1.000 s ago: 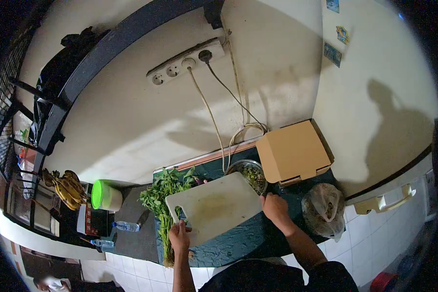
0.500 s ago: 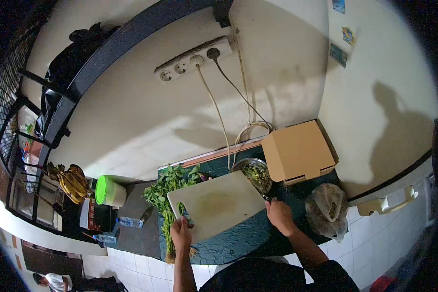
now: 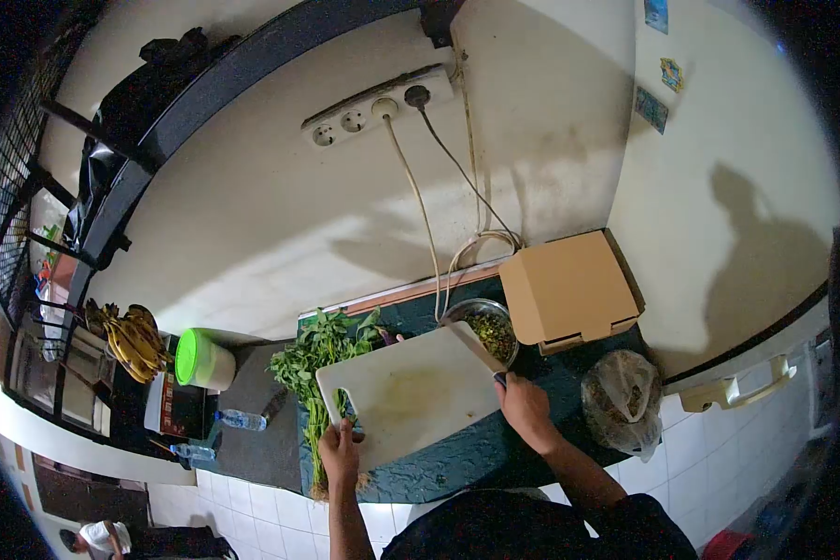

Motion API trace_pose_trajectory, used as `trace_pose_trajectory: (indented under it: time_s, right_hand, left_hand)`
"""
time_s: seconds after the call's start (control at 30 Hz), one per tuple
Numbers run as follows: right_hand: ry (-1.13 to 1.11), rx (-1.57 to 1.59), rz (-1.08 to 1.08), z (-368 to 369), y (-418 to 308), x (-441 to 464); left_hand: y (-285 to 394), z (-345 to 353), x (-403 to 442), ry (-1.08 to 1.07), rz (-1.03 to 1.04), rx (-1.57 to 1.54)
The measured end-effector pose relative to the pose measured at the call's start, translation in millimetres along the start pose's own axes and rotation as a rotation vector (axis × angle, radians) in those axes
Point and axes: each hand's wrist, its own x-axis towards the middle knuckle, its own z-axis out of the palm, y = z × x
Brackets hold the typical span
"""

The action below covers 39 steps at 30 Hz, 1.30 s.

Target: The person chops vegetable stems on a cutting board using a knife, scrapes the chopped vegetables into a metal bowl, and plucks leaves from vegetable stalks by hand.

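My left hand [image 3: 341, 450] grips the near left end of a white cutting board [image 3: 415, 394], by its handle slot. The board is held over the dark green table cover, its right end at a metal bowl [image 3: 492, 331] of chopped greens. In my right hand [image 3: 525, 407] is a knife [image 3: 481, 352], its blade along the board's right edge beside the bowl. A stained patch and a small bit of food show on the board. Leafy greens with long stems [image 3: 322, 359] lie to the left, partly behind the board.
A cardboard box [image 3: 571, 289] stands right of the bowl, with a filled plastic bag [image 3: 623, 403] nearer. At left are a green-lidded tub [image 3: 203, 360], bottles [image 3: 243, 419] and bananas [image 3: 133, 343]. A person [image 3: 103, 539] is at the lower left.
The knife blade, mostly hidden half a second ago, now shows against the board's right edge. My right hand has shifted slightly left. The person at the lower left shows more than a second ago.
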Motion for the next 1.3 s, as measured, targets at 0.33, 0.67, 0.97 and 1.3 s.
trace_pose_trajectory:
  time_s: [0.33,0.67,0.97,1.3]
  right_hand:
    - [0.107,0.147,-0.02,-3,-20,0]
    - [-0.086,0.065,0.001,-6,-19,-3]
    - [0.043,0.218,0.073,50,-11,28]
    - [-0.602,1.864,0.878,28,-28,42]
  left_hand:
    - [-8,-11,-3,0.031,-0.034,-0.197]
    - [-20,-10,-16,0.056,-0.025,-0.188]
    - [-19,-2,-29,0.144,0.062,-0.225]
    - [-34,8,-49,0.156,0.016,-0.383]
